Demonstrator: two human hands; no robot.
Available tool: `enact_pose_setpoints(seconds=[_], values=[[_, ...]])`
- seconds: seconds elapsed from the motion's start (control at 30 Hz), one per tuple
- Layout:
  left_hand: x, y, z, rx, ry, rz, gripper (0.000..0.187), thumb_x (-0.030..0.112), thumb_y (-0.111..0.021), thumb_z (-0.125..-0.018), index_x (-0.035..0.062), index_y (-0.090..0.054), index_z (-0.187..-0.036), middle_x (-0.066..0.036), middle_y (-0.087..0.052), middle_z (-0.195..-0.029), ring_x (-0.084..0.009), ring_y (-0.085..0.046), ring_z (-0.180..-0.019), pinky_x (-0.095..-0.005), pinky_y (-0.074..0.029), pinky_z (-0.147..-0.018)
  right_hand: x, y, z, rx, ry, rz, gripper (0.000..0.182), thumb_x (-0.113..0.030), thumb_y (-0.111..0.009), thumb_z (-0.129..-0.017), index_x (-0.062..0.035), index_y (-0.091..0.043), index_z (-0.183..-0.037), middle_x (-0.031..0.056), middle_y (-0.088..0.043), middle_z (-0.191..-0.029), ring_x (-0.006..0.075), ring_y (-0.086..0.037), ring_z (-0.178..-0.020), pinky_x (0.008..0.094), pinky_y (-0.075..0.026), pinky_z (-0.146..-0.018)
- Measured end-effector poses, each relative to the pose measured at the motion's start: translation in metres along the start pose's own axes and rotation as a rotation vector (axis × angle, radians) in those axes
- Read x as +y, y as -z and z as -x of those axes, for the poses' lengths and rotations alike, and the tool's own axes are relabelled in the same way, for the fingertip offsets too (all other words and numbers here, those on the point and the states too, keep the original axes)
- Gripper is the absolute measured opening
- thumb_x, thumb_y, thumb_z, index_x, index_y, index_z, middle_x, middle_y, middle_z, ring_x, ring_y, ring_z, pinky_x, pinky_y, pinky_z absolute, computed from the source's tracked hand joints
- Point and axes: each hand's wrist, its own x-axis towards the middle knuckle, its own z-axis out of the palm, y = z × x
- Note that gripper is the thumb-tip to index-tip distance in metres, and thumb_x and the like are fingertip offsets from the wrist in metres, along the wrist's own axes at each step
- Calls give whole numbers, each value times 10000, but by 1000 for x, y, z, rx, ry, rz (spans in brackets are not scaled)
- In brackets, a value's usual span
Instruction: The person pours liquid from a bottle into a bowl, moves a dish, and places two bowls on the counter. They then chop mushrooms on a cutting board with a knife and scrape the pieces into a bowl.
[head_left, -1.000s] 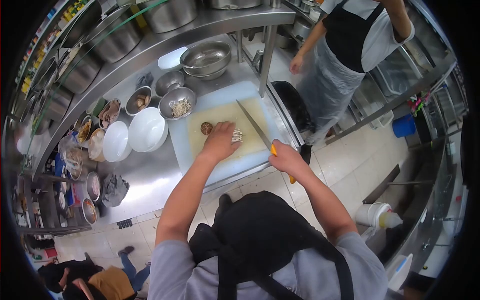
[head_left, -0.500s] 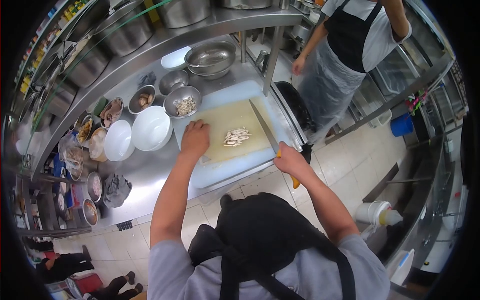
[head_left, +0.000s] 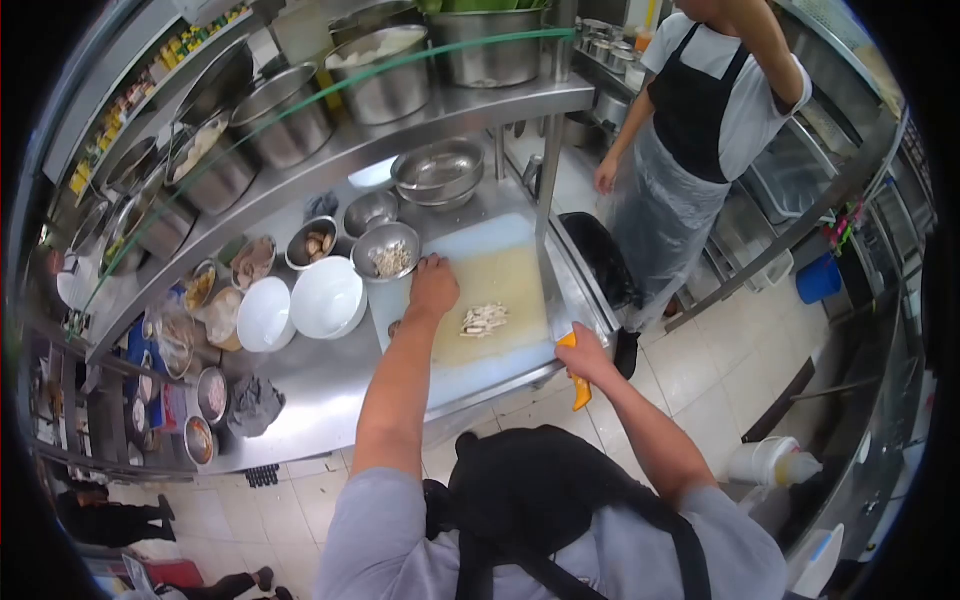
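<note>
Slivers of pale sliced food (head_left: 485, 320), apparently mushroom, lie in a small heap on the yellowed cutting board (head_left: 505, 270), which rests on a larger pale blue board. My left hand (head_left: 435, 287) is over the board's left side, close to the rim of a steel bowl of chopped pieces (head_left: 388, 254). Its fingers are curled down and hide whatever is under them. A small brown piece (head_left: 394, 328) shows beside my left wrist. My right hand (head_left: 587, 357) is closed around the yellow handle of a knife (head_left: 581, 392) at the board's right edge; its blade is hard to make out.
Two white bowls (head_left: 328, 298) and a steel bowl of brown pieces (head_left: 312, 243) stand left of the board. A steel shelf (head_left: 400, 130) with large pots overhangs the back. Beyond the counter's right end stands a person in a black apron (head_left: 695, 125), near a black bin (head_left: 590, 255).
My left hand has moved forward on the board, toward the bowl of chopped pieces. My right hand has drawn the knife slightly toward the board's near right edge. The view has shifted.
</note>
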Motion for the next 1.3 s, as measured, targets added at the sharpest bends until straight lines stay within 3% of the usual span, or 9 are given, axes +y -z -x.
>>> enact_pose_setpoints(seconds=[0.1,0.17,0.43,0.5,0.57,0.63,0.73,0.97,1.3], values=[[20,3,17,2,106,24,345,98,-568,-889,-25,-605,-1209,-199,-577,-1285,-389,-505,-1237,-492,-387,-1104,13,-1,-1,-15,-2,12,488,-114,-626,-820,119,-469,-1220,192,-621,-831,224,-627,-522,378,-518,-484],[19,-2,26,189,26,66,232,68,-555,-888,4,-613,-1103,-206,-568,-1207,-409,-520,-1155,-546,-440,-994,-3,8,4,-81,-147,12,746,-182,-650,-837,128,-380,-1459,282,-641,-1163,286,-694,-710,363,-566,-624],[31,-11,65,260,-5,158,288,97,-588,-912,-13,-612,-1178,-193,-568,-1209,-395,-499,-1169,-504,-398,-1068,15,27,11,-198,-127,5,781,-192,-638,-840,121,-345,-1493,268,-637,-1149,258,-688,-696,362,-568,-601],[31,-4,73,223,31,214,298,97,-593,-912,-12,-611,-1189,-196,-569,-1224,-396,-497,-1192,-500,-400,-1076,23,26,8,-129,-104,-7,685,-191,-634,-841,80,-422,-1433,235,-649,-1125,249,-687,-689,358,-568,-589],[30,15,83,372,-72,260,319,90,-604,-908,-6,-609,-1212,-205,-565,-1268,-407,-490,-1244,-492,-412,-1088,-12,36,27,-120,-136,33,559,-173,-621,-860,51,-475,-1351,263,-657,-1132,334,-706,-752,406,-580,-671],[40,45,111,361,-68,311,328,92,-614,-905,-1,-609,-1219,-208,-561,-1287,-411,-488,-1257,-493,-418,-1089,-18,40,44,-5,163,362,442,-144,-604,-878,42,-498,-1265,300,-668,-1074,437,-688,-854,486,-560,-774],[58,61,149,256,-161,379,365,103,-638,-898,7,-601,-1248,-208,-554,-1321,-415,-490,-1267,-493,-428,-1089,-49,47,72,-69,106,465,412,-97,-586,-856,81,-455,-1205,311,-659,-924,513,-637,-919,552,-506,-814],[93,34,143,96,-309,380,512,150,-712,-867,20,-556,-1337,-193,-537,-1384,-407,-490,-1292,-480,-426,-1111,-30,21,89,-141,199,619,254,-54,-561,-855,30,-457,-1070,294,-656,-887,489,-650,-863,586,-499,-769],[94,5,116,112,-390,453,414,130,-695,-877,10,-591,-1259,-199,-572,-1324,-403,-540,-1234,-476,-457,-1074,-50,0,128,-130,116,696,266,-11,-543,-850,39,-433,-1087,283,-639,-891,477,-652,-753,556,-535,-694]])
